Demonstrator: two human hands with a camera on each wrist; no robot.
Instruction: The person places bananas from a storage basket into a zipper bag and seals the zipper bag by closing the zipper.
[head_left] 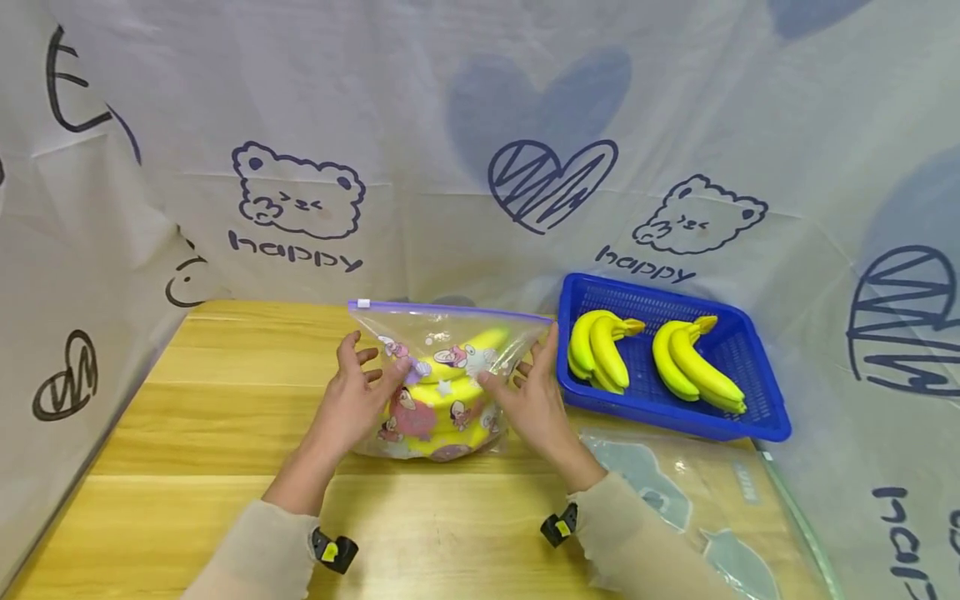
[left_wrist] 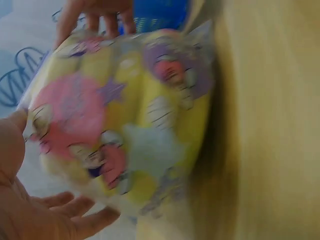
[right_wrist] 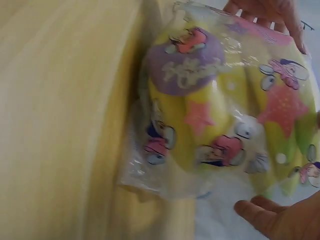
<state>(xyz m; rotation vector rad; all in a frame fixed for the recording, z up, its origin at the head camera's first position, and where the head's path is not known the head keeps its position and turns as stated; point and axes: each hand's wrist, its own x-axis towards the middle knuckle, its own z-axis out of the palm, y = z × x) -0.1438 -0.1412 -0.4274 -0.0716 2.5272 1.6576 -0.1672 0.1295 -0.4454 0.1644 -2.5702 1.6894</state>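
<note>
A clear zip bag [head_left: 442, 383] with cartoon pictures on it stands on the wooden table [head_left: 225, 417], near the middle. Inside the bag is a bunch of yellow bananas [head_left: 450, 400]. The purple zip strip runs along the top of the bag, and a small white slider sits at its left end. The left hand [head_left: 356, 392] is on the left side of the bag, and its thumb presses on the front of the plastic. Its other fingers are spread and loose, so it touches the bag but does not squeeze it. The right hand [head_left: 528, 392] is on the right side of the bag. Its thumb lies on the front and its fingers stick up by the bag's edge, also loose and open. The wrist views are blurry, so it is hard to tell just how hard the fingers push. In them the bag [left_wrist: 125, 115] bulges with yellow fruit, with fingers at its edges, and the same bag [right_wrist: 225, 110] fills the right wrist view. To the right of the bag, just beside the right hand, sits a blue basket [head_left: 750, 417]. Two more banana bunches [head_left: 600, 350] lie in it, side by side. A flat clear bag [head_left: 675, 492] lies on the table in front of the basket.
</note>
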